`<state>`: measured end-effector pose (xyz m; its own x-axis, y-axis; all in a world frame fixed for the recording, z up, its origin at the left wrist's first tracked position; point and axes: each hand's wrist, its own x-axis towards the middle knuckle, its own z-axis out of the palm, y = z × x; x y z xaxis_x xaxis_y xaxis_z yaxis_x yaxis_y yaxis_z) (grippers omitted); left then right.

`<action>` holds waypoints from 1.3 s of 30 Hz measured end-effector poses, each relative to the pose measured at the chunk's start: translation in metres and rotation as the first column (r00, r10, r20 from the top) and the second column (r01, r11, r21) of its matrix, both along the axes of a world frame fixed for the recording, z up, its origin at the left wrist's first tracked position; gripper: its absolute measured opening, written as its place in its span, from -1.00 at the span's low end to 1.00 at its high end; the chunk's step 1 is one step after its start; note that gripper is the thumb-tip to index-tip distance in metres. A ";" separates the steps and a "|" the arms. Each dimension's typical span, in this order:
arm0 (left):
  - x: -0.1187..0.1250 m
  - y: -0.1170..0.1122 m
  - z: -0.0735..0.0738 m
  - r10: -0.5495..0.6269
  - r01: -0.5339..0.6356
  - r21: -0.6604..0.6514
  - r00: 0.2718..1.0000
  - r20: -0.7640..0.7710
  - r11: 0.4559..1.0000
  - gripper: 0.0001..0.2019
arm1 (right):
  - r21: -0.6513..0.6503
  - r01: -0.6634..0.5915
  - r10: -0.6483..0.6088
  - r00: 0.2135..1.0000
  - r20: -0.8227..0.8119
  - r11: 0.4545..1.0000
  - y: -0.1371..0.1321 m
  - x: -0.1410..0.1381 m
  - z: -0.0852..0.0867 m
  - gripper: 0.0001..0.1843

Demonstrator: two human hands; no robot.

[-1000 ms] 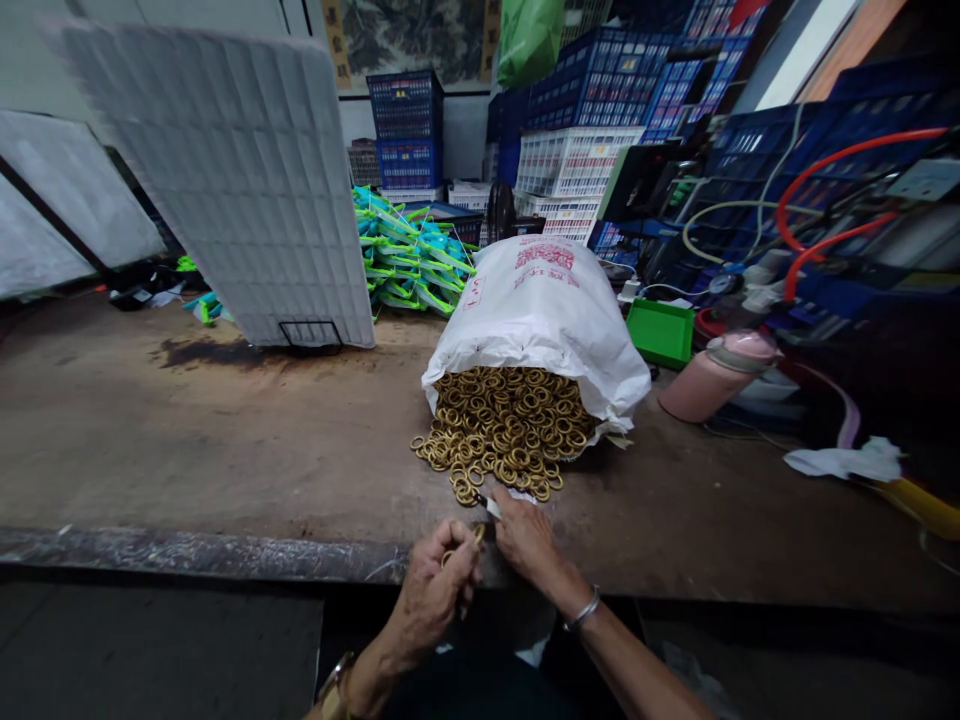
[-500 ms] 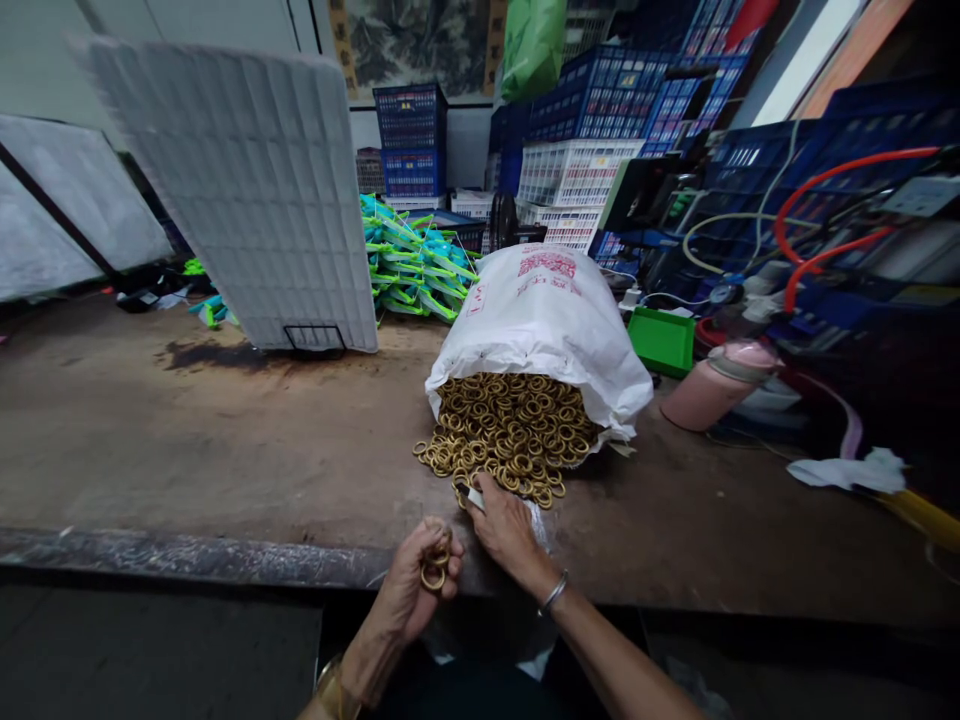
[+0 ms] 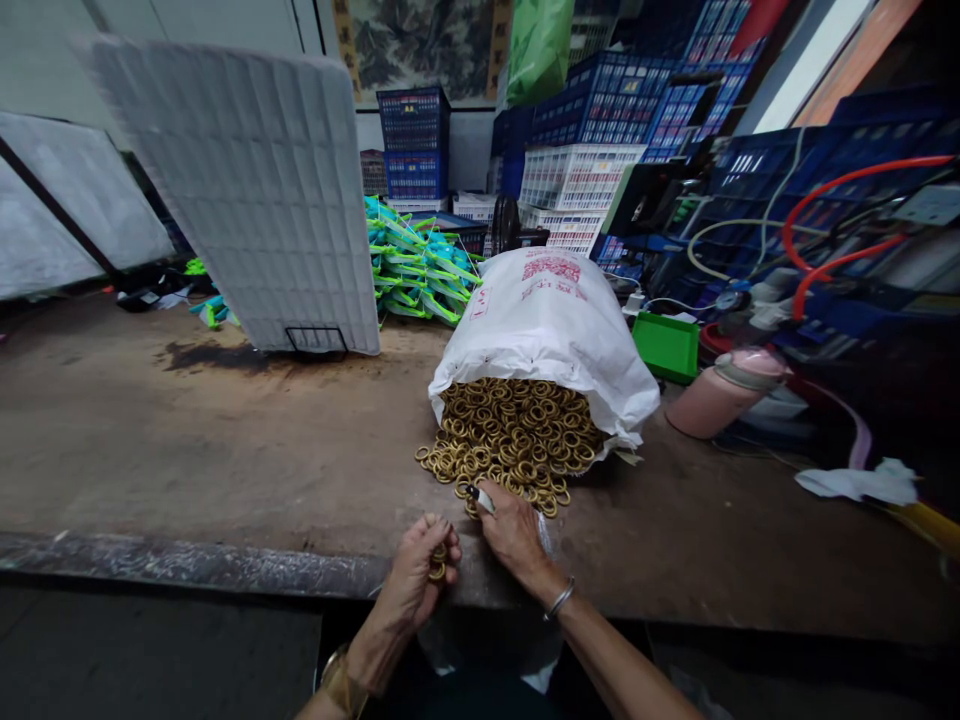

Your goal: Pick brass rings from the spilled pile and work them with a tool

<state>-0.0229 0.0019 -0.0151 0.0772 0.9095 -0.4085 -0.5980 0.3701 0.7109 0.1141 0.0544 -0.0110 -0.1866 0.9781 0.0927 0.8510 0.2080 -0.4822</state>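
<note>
Two hands are at the tabletop (image 3: 300, 450), the left hand (image 3: 420, 566) and the right hand (image 3: 516, 532). The left hand holds at least two rings (image 3: 438, 572); its closed fingers hide any others. The right hand has one tool (image 3: 487, 503). One sack (image 3: 544, 315) lies there, with one heap of loose rings (image 3: 517, 430), dozens at least, too many overlapping to count. There is one bottle (image 3: 709, 400), one green tray (image 3: 666, 346), one upright white panel (image 3: 251, 200) and one wall picture (image 3: 431, 50). Wristwear comes to two: one silver bangle (image 3: 559, 598), one gold-coloured band (image 3: 343, 688). Two blue crates (image 3: 415, 122) make one small stack; the remaining crates cannot be counted surely.
</note>
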 end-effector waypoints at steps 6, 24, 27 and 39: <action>0.011 0.011 0.001 0.014 0.037 0.127 0.926 -0.378 0.991 -0.60 | 0.003 -0.163 0.162 0.977 -0.141 0.987 -0.007 0.008 0.007 -0.80; 0.014 0.005 0.007 -0.074 0.135 0.114 0.902 -0.425 0.984 -0.73 | -0.361 -0.194 -0.128 0.701 -0.702 0.912 -0.016 0.000 -0.005 -0.69; 0.012 0.003 0.004 -0.126 0.172 0.084 0.911 -0.392 0.982 -0.72 | -0.302 -0.166 -0.081 0.745 -0.662 0.939 -0.016 0.001 0.002 -0.75; 0.011 -0.001 0.009 -0.159 0.199 0.101 0.936 -0.313 0.975 -0.69 | -0.389 -0.248 -0.138 0.662 -0.737 0.887 -0.015 0.002 0.003 -0.80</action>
<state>-0.0122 0.0009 -0.0062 0.1356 0.9384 -0.3178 -0.2808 0.3440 0.8960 0.1158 0.0390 -0.0079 -0.3004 0.9343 -0.1917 0.1708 -0.1451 -0.9746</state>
